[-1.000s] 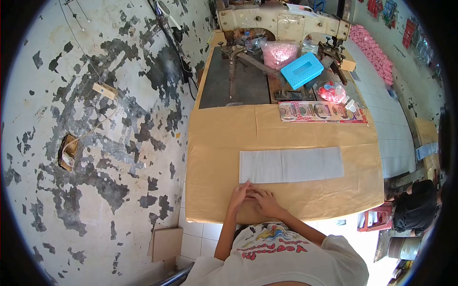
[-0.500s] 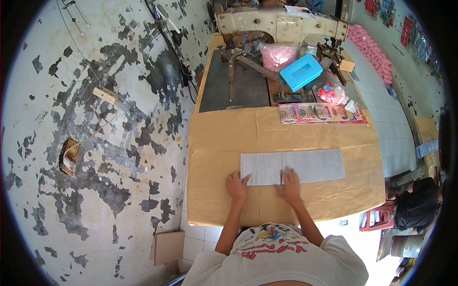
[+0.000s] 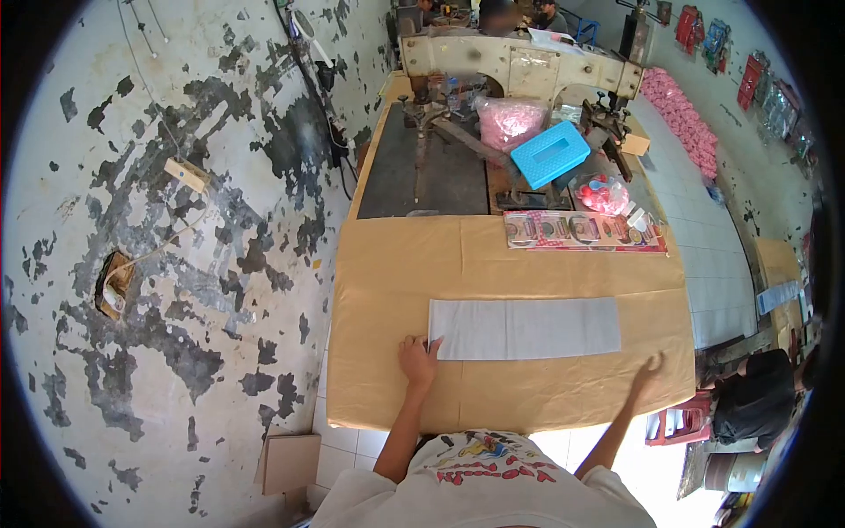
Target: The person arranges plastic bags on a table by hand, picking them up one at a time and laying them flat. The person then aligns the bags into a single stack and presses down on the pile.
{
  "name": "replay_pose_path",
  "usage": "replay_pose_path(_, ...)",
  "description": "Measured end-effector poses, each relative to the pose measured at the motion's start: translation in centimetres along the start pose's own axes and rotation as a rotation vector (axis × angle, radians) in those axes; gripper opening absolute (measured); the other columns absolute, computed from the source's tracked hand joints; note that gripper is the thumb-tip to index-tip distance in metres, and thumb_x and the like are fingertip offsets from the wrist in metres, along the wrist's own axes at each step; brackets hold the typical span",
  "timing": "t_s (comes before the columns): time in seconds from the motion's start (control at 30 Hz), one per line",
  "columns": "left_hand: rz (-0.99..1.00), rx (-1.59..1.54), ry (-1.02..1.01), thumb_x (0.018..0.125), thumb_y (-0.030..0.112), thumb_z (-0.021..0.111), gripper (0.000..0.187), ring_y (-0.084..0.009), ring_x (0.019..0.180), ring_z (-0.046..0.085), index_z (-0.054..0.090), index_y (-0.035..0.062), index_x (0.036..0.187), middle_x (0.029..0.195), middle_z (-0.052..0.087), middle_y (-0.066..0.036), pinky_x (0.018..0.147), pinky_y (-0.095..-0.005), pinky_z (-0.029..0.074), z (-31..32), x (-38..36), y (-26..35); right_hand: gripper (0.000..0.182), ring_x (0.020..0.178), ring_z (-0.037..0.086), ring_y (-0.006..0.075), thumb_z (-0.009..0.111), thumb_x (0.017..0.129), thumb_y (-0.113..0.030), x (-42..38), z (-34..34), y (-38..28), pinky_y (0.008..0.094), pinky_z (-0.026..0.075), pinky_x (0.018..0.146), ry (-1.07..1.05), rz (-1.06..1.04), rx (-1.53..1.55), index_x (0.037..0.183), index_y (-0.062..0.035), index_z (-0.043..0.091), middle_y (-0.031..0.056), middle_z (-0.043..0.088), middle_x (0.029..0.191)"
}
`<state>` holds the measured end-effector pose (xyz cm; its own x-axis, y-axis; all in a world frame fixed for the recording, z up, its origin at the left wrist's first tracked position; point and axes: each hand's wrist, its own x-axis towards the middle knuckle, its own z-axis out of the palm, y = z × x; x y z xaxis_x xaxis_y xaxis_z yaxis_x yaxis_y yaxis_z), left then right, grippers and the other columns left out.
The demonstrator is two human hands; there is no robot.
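Note:
A long grey piece of cloth (image 3: 554,327) lies flat on the brown-covered table, with a crosswise line left of its middle. At its lower left corner rests my left hand (image 3: 419,361), thumb on the cloth's edge and spread from the other fingers. My right hand (image 3: 649,375) is off the cloth, to the right of and below its lower right corner. Its fingers are apart and nothing shows in them.
Behind the brown cover (image 3: 387,264) lie a printed strip (image 3: 585,231), a blue plastic basket (image 3: 550,155) and a bag of pink pieces (image 3: 509,123). A large machine frame (image 3: 519,63) spans the back. A person in black (image 3: 753,396) sits at the right.
My right hand has left the cloth and moved right, towards the table's front right. My left hand stays at the cloth's lower left corner. The view has shifted slightly.

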<state>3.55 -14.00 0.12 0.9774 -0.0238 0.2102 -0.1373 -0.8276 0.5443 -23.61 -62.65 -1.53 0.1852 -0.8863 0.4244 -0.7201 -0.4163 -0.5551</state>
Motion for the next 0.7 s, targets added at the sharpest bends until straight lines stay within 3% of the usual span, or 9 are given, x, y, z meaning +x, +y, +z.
replay_pose_path(0.1, 0.012, 0.014, -0.035, 0.085, 0.041, 0.069, 0.041, -0.0347, 0.081, 0.055, 0.071, 0.0004, 0.086, 0.084, 0.062, -0.015, 0.073, -0.0462, 0.043, 0.4, 0.3, -0.4, 0.035, 0.116, 0.058, 0.0328, 0.053, 0.099, -0.021, -8.5, 2.0, -10.6, 0.0415, 0.046, 0.098, -0.192, -0.143, 0.227, 0.126, 0.001, 0.057, 0.021, 0.061, 0.121)
replay_pose_path(0.17, 0.034, 0.03, -0.062, 0.087, 0.041, 0.067, 0.041, -0.0352, 0.08, 0.056, 0.071, 0.0006, 0.087, 0.082, 0.063, -0.016, 0.072, -0.047, 0.043, 0.9, 0.5, -0.9, 0.038, 0.11, 0.058, 0.0363, 0.057, 0.095, -0.019, -16.1, 8.4, -13.4, 0.0419, 0.048, 0.095, -0.595, 0.264, 1.235, 0.127, 0.0009, 0.056, 0.0218, 0.058, 0.124)
replay_pose_path(0.2, 0.046, 0.039, -0.071, 0.088, 0.042, 0.066, 0.041, -0.0354, 0.079, 0.056, 0.071, 0.0007, 0.087, 0.081, 0.064, -0.016, 0.072, -0.0473, 0.043, 1.0, 0.6, -1.2, 0.046, 0.119, 0.053, 0.0394, 0.063, 0.089, -0.02, -19.0, 7.4, -17.5, 0.0467, 0.044, 0.1, -0.686, -0.259, 0.465, 0.13, -0.0018, 0.054, 0.024, 0.053, 0.131)
replay_pose_path(0.27, 0.062, 0.046, -0.081, 0.088, 0.04, 0.066, 0.039, -0.0364, 0.077, 0.056, 0.07, 0.0013, 0.083, 0.077, 0.063, -0.017, 0.071, -0.0482, 0.043, 0.8, 1.0, -1.3, 0.053, 0.133, 0.041, 0.0397, 0.066, 0.085, -0.02, -24.5, 7.0, -23.4, 0.0553, 0.033, 0.109, -0.785, -0.766, 0.487, 0.134, -0.0057, 0.052, 0.0201, 0.045, 0.143)
replay_pose_path(0.43, 0.058, 0.047, -0.118, 0.089, 0.036, 0.064, 0.037, -0.0386, 0.074, 0.055, 0.065, 0.0025, 0.074, 0.069, 0.061, -0.017, 0.068, -0.0496, 0.042, 2.0, 1.0, -2.3, 0.056, 0.139, 0.032, 0.04, 0.066, 0.083, -0.025, -17.4, 8.8, -19.6, 0.0577, 0.021, 0.115, -0.928, -1.188, 0.368, 0.136, -0.0139, 0.053, 0.0177, 0.039, 0.149)
replay_pose_path(0.47, 0.056, 0.013, -0.104, 0.089, 0.036, 0.064, 0.037, -0.039, 0.074, 0.055, 0.063, 0.0026, 0.072, 0.068, 0.061, -0.017, 0.067, -0.0499, 0.042, 1.4, 0.7, -1.9, 0.051, 0.141, 0.03, 0.0397, 0.06, 0.09, -0.025, -13.4, 13.2, -13.5, 0.0568, 0.018, 0.116, -0.975, -1.027, 0.08, 0.138, -0.0117, 0.05, 0.0178, 0.037, 0.15)
replay_pose_path(0.5, 0.047, -0.019, -0.101, 0.089, 0.035, 0.064, 0.037, -0.0393, 0.074, 0.055, 0.062, 0.0027, 0.07, 0.066, 0.06, -0.017, 0.066, -0.0501, 0.041, 0.8, 0.4, -1.9, 0.047, 0.138, 0.034, 0.0389, 0.054, 0.095, -0.023, -9.3, 16.2, -4.4, 0.0579, 0.021, 0.113, -0.296, -1.122, -0.211, 0.139, -0.0072, 0.046, 0.0188, 0.037, 0.15)
replay_pose_path(0.57, 0.059, -0.005, -0.011, 0.089, 0.035, 0.064, 0.037, -0.0386, 0.074, 0.055, 0.062, 0.0028, 0.072, 0.067, 0.06, -0.016, 0.067, -0.0498, 0.041, 1.1, 0.6, -2.1, 0.044, 0.137, 0.034, 0.0359, 0.038, 0.104, -0.026, 2.6, 11.5, 6.8, 0.0523, 0.023, 0.114, -0.56, -0.327, -0.524, 0.143, -0.0046, 0.042, 0.0215, 0.044, 0.144)
replay_pose_path(0.7, 0.026, 0.018, -0.068, 0.088, 0.035, 0.065, 0.033, -0.0389, 0.084, 0.055, 0.064, 0.0028, 0.081, 0.081, 0.062, -0.018, 0.077, -0.0503, 0.041, 1.4, -0.3, -1.7, 0.057, 0.129, 0.047, 0.0402, 0.042, 0.098, -0.044, 10.8, -3.1, 20.1, 0.0476, 0.04, 0.105, -0.395, 0.476, -0.572, 0.14, -0.0057, 0.047, 0.0242, 0.04, 0.146)
